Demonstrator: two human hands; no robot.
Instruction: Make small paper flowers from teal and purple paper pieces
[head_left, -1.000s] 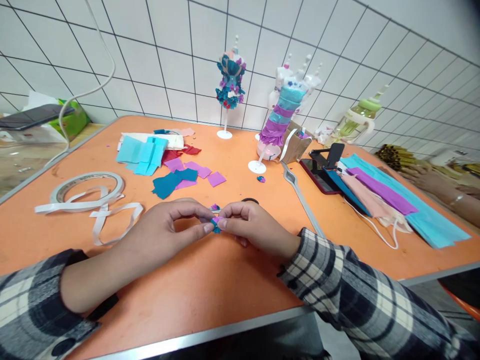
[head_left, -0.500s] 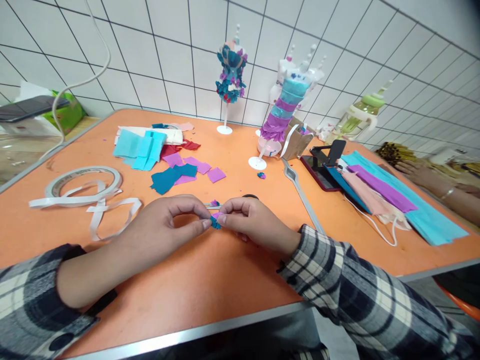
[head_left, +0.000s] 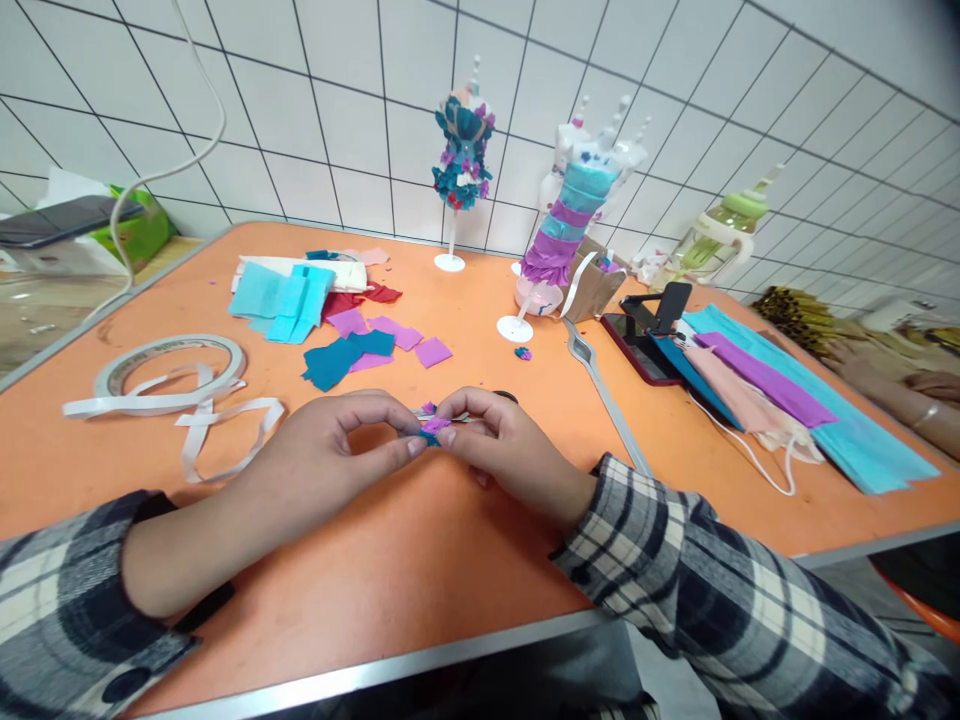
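Observation:
Between my fingertips is a small crumpled piece of purple and teal crepe paper [head_left: 433,428]. My left hand [head_left: 349,435] pinches its left side with thumb and forefinger. On the other side, my right hand [head_left: 506,440] grips it the same way, its lower fingers curled under. Just behind the fingertips lie scissors [head_left: 508,397], mostly hidden, and another small purple-teal tuft [head_left: 428,408]. Farther off sit cut teal paper pieces [head_left: 334,362], purple squares [head_left: 433,352] and folded light-blue sheets [head_left: 300,300]. A finished-looking tuft [head_left: 523,353] rests alone near the middle.
A roll of white tape [head_left: 169,365] with loose strips lies at left. Two paper-dressed mannequin stands [head_left: 450,262] [head_left: 515,328] rise at the back. At right are a phone [head_left: 641,350], long paper strips [head_left: 810,395] and a bottle [head_left: 720,240]. Another person's arm [head_left: 900,390] shows at far right.
The hands stay together in nearly the same place. More of the purple paper shows between the fingertips now, and the right fingers have shifted slightly.

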